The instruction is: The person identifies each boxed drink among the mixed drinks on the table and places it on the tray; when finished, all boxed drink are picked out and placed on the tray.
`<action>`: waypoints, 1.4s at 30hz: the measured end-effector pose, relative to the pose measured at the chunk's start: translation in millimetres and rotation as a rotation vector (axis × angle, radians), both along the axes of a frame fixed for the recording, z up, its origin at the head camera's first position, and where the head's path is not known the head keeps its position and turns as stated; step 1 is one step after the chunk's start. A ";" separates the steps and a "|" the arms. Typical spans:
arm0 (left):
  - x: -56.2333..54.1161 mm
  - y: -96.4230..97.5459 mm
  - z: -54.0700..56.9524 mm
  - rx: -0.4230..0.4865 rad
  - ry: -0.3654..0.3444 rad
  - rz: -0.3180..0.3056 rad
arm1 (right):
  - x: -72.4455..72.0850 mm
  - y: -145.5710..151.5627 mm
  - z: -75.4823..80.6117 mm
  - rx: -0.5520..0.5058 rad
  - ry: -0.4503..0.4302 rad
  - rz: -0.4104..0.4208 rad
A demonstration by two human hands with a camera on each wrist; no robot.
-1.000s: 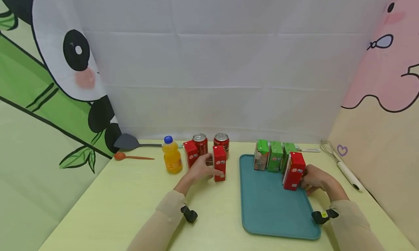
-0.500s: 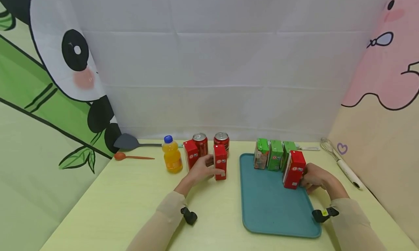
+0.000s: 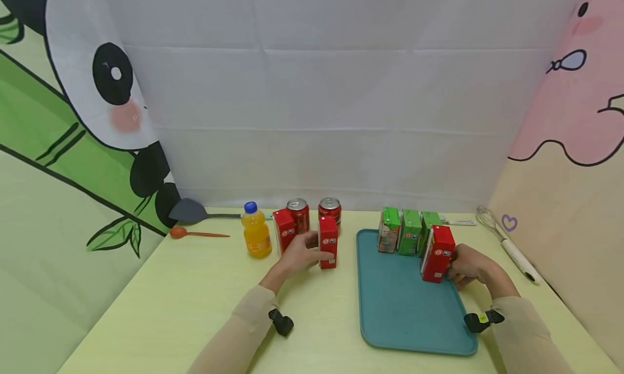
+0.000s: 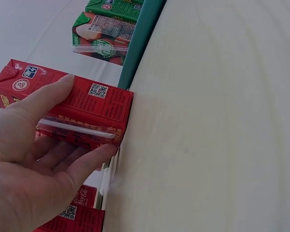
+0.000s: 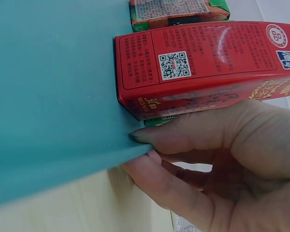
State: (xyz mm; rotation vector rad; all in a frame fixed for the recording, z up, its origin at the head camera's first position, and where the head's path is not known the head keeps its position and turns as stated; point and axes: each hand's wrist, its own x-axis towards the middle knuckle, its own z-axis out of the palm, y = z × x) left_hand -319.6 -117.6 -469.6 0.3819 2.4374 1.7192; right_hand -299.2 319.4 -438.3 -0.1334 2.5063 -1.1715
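My left hand [image 3: 300, 251] grips a red drink carton [image 3: 328, 243] that stands upright left of the tray. In the left wrist view the thumb lies along its printed side and the fingers reach around its straw side. My right hand [image 3: 469, 264] pinches the right rim of the blue-green tray [image 3: 409, 309], thumb on top and fingers beneath, as the right wrist view shows. Just beside that thumb a second red drink carton [image 5: 203, 67] stands on the tray. Behind it on the tray are three green drink cartons [image 3: 410, 233] in a row.
Another red carton [image 3: 284, 230] stands left of my left hand. Two red cans [image 3: 330, 205] and an orange juice bottle [image 3: 256, 234] stand near the back. A spatula [image 3: 189, 211] and orange spoon [image 3: 178, 232] lie left; a whisk [image 3: 512, 249] lies right.
Over the last second the left hand and its red carton have shifted very slightly right. The right hand stays at the tray rim, and the tray and other items keep their places.
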 end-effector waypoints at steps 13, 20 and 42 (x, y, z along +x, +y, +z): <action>-0.7 1.0 -1.3 0.016 -0.011 -0.005 | 1.7 -0.6 0.9 -0.004 0.006 -0.001; -0.9 2.5 -1.6 0.033 -0.023 0.008 | 0.8 0.8 -0.1 -0.004 0.012 0.002; 6.1 13.4 5.6 0.055 0.023 0.036 | -0.5 1.0 -1.5 -0.001 -0.002 -0.011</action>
